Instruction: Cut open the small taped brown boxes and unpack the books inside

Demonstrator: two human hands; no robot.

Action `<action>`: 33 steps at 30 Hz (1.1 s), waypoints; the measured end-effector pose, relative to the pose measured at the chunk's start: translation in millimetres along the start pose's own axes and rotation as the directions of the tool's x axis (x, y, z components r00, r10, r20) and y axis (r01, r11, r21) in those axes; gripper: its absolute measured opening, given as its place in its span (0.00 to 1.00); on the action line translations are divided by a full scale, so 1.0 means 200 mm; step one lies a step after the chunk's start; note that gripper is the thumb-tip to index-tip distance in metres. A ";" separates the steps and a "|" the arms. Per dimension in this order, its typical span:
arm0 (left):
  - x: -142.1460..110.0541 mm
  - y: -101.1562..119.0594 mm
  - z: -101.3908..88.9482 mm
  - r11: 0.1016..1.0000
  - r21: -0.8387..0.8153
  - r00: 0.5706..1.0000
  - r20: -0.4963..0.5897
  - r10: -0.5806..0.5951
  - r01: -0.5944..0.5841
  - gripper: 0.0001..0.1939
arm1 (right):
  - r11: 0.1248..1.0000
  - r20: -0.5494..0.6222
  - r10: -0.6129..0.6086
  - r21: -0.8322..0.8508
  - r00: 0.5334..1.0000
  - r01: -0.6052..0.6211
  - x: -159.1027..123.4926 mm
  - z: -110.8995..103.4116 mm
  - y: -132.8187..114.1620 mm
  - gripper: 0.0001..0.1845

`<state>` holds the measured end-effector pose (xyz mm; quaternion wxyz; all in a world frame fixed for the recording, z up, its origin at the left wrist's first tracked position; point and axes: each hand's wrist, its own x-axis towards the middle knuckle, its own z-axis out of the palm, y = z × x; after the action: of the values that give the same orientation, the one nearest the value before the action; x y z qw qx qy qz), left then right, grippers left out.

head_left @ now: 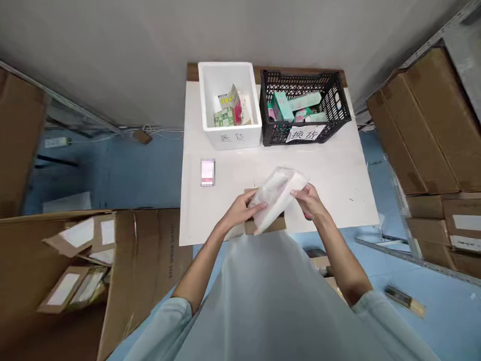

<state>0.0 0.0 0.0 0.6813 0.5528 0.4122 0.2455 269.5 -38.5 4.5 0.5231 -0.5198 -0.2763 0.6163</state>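
Note:
Between my two hands is a whitish, partly see-through plastic bag (276,193), held tilted above the table's front edge. My left hand (246,208) grips its lower left side, thumb across the front. At its right edge my right hand (308,199) pinches the film between thumb and fingers. What the bag contains, if anything, I cannot make out. Beneath it lies a brown cardboard box (276,225), mostly covered by the bag and my hand. A small dark and red item (307,217) shows just under my right hand; its kind is hidden.
On the white table (338,195), a white foam box (233,135) with small packages and a black crate (300,133) with green-and-white boxes stand at the back. A phone (208,172) lies left. A large carton (146,260) of parcels flanks me; stacked cartons (424,135) stand right.

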 end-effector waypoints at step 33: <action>0.02 0.03 0.16 0.871 -0.470 0.955 -0.165 -0.248 0.145 0.30 | 0.986 -0.028 0.150 0.079 0.988 -0.147 -0.09 -0.08 0.16 0.28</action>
<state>29.7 -12.2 5.1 0.7629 0.3032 0.4707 0.3233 270.7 -68.8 -22.4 0.4998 -0.5289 -0.2043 0.6548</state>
